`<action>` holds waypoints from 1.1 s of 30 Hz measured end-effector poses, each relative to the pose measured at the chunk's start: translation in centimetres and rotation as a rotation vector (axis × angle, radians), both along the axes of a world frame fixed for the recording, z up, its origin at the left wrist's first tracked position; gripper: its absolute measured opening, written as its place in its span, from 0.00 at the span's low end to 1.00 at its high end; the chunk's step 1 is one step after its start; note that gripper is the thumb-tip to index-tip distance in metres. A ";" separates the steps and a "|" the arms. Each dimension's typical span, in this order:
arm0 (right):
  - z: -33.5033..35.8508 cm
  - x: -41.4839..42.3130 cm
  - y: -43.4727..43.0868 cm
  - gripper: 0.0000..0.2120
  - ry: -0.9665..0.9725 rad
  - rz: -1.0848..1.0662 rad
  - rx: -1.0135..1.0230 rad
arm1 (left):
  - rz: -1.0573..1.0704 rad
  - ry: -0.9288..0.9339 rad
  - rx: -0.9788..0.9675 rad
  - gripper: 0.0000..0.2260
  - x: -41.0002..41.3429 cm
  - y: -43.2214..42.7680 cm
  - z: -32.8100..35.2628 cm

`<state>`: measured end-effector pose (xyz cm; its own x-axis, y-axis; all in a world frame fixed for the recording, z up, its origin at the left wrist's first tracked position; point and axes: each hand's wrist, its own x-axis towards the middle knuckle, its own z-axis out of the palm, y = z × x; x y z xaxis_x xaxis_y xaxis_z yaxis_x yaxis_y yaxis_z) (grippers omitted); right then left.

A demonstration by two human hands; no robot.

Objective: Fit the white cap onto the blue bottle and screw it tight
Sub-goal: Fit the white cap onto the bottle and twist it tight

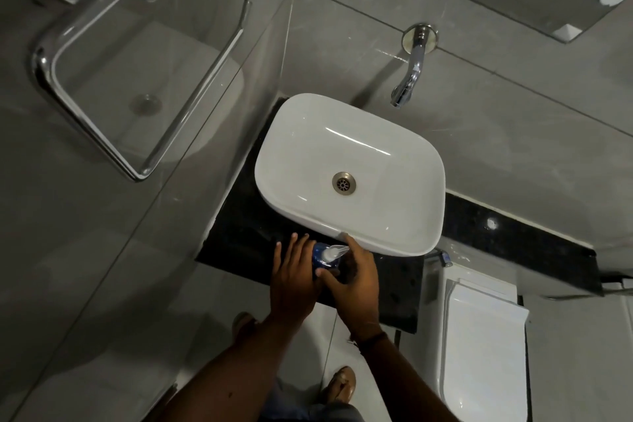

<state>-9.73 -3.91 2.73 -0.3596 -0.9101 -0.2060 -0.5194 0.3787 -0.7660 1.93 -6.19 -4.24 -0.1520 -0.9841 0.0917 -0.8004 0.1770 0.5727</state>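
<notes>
Our right hand (356, 279) has its grip closed around the white plastic pump cap (331, 253), thumb low on the near side and the forefinger reaching over the nozzle toward the basin, while our left hand (294, 279) grasps the small blue plastic bottle (320, 259) from its left flank, fingers spread and extended along the side rather than curled tight. The bottle stands on the black speckled stone desk (239, 240), just in front of the white rounded ceramic basin (349, 168), with the cap sitting on top of its neck; whether the threads have caught we cannot tell from above. To do this step well we judge that we should keep the cap square to the neck, press down lightly and turn gently until the thread bites, then twist firmly with the right wrist while the left hand stops the bottle spinning. A firmer wrap of the left fingers would probably help, as a smooth bottle may slip on the polished stone. Both forearms reach forward and down from the bottom of the view, converging at the bottle, the right wrist bent inward and wearing a dark band (371, 339). Farther out, a chrome wall spout (409, 79) hangs over the basin.
</notes>
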 end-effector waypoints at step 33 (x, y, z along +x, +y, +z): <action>0.2 -0.4 -0.6 0.12 -0.592 -0.461 0.260 | 0.027 0.071 0.137 0.35 -0.4 0.1 0.0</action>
